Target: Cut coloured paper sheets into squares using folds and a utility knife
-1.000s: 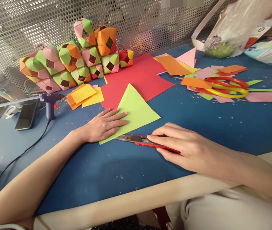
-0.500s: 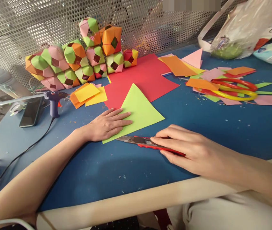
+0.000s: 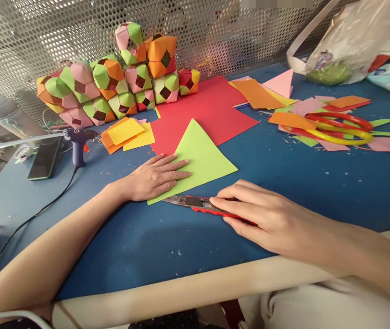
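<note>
A lime-green paper triangle (image 3: 200, 157) lies on the blue table (image 3: 318, 178), partly over a red sheet (image 3: 203, 114). My left hand (image 3: 153, 178) lies flat on the triangle's left corner, fingers stretched out and pressing it down. My right hand (image 3: 259, 214) is closed round a red utility knife (image 3: 198, 204). The knife lies low along the triangle's near folded edge, its blade end pointing left toward my left hand.
Folded paper balls (image 3: 119, 77) are stacked against a perforated metal wall. Yellow and orange squares (image 3: 126, 133), a purple glue gun (image 3: 77, 144) with its cord and a phone (image 3: 44, 160) lie left. Red-and-yellow scissors (image 3: 339, 129), paper scraps and plastic bags (image 3: 349, 41) lie right.
My right hand has slid the knife a little to the left along the triangle's near edge. My left hand stays flat on the paper.
</note>
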{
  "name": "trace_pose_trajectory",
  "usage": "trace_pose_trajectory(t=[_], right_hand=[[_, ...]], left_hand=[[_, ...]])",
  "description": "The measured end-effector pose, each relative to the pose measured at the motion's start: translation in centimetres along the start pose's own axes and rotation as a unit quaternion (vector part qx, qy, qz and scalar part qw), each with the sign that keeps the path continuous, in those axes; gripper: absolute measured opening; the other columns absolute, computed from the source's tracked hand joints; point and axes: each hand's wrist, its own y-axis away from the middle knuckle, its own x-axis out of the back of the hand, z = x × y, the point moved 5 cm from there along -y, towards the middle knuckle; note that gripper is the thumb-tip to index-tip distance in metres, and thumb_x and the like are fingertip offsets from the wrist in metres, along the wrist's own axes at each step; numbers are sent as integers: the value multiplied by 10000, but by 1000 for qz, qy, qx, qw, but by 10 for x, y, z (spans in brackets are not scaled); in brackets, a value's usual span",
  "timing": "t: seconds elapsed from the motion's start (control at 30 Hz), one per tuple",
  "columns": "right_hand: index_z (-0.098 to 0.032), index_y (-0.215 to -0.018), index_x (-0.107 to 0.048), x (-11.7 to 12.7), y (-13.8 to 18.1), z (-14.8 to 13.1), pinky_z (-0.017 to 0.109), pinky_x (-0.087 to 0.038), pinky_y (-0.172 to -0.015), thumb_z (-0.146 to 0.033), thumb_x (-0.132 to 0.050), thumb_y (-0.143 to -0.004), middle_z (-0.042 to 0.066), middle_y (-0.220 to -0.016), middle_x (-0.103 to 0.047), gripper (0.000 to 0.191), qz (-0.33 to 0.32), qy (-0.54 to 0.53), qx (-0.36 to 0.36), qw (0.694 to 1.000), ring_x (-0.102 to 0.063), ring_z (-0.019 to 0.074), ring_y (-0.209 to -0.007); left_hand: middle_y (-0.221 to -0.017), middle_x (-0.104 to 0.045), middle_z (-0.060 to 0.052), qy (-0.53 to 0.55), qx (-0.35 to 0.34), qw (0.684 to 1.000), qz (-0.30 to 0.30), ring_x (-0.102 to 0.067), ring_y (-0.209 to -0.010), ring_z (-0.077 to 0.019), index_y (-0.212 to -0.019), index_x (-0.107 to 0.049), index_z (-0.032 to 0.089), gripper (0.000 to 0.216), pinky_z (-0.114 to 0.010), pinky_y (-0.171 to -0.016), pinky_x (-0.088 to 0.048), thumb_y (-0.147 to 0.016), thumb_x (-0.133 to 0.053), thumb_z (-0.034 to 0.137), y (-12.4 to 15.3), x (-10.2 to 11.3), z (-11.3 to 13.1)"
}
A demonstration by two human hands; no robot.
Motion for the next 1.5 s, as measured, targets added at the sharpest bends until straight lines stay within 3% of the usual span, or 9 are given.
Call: trace_pose_trajectory(t=[0.77,1.17,1.3,1.5], right_hand=[[-40,-1193,-591,-2,-6,-7,355,-519,-762,-34,-452,-930,148,-998,-615,297,10,30,36,999,-553,219,-897],[-123,-1189,-598,-4,-4,-10,338,-520,-786,-60,-450,-934,117,-1048,-616,301,-14,-28,13,999,-566,205,-936],[-143,-1224,-599,-2,5,-2,330,-524,-791,-82,-472,-931,107,-1032,-624,325,9,-21,-19,1000,-577,205,-949],[-170,-1225,-609,-1,7,0,314,-534,-776,-88,-484,-924,94,-1019,-636,336,19,-24,-28,999,-588,196,-928]], left_hand=[[-1607,-226,-12,10,-2,1000,8,-118,-1501,-236,-1492,-362,254,484,-430,-1214,-76,-1033,-244,352,-1,-2,-2],[-1606,-226,-19,10,-13,1000,8,-128,-1499,-247,-1490,-366,253,483,-454,-1214,-99,-1029,-265,356,-1,-2,-1],[-1589,-275,-45,21,-18,999,32,-168,-1491,-248,-1474,-393,217,471,-460,-1217,-124,-1029,-289,332,0,-2,-1],[-1530,-374,-155,67,-43,992,102,-322,-1439,-242,-1413,-463,132,435,-452,-1187,-269,-1011,-376,273,1,2,-1]])
